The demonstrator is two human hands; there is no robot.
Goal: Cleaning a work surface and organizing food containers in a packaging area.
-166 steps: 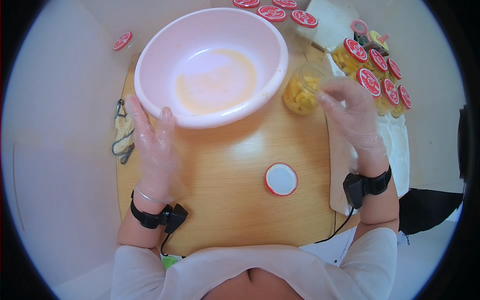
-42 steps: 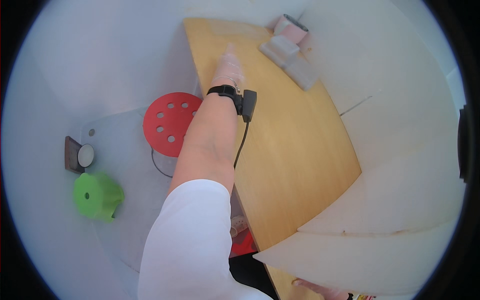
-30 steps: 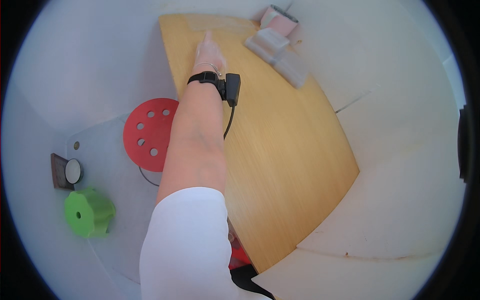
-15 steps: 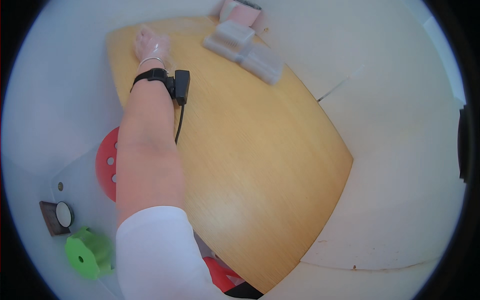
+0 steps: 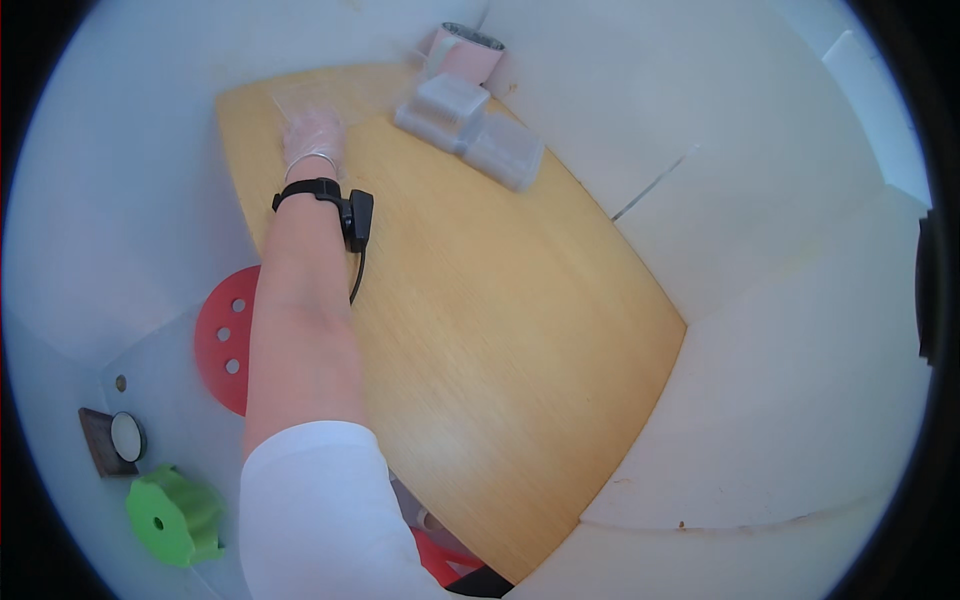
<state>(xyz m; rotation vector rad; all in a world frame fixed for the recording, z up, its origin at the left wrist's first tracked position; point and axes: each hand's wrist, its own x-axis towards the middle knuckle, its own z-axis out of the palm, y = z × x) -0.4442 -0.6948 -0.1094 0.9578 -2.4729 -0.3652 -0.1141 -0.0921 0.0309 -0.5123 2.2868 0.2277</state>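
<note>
My left hand (image 5: pixel 314 136), in a thin clear plastic glove, is over the far left part of the wooden table (image 5: pixel 500 330). Its fingers look curled, though the glove and some blur hide detail. See-through plastic film (image 5: pixel 300 97) spreads just beyond the fingertips; whether they grip it is hard to make out. Around the wrist are a silver bangle (image 5: pixel 312 157) and a black strap carrying a small black device (image 5: pixel 358 220) with a cable. My right hand is out of view.
Clear plastic containers (image 5: pixel 470 130) lie along the table's far edge, in front of a pink mug (image 5: pixel 467 55). A red stool (image 5: pixel 222 340) with holes stands left of my arm. On the floor are a green stool (image 5: pixel 170 515) and a small white dish (image 5: pixel 127 437). Pale walls enclose the table.
The whole view has shifted, so the table and containers appear lower. My left hand has drawn slightly back and to the right, and clear film now shows beyond its fingertips.
</note>
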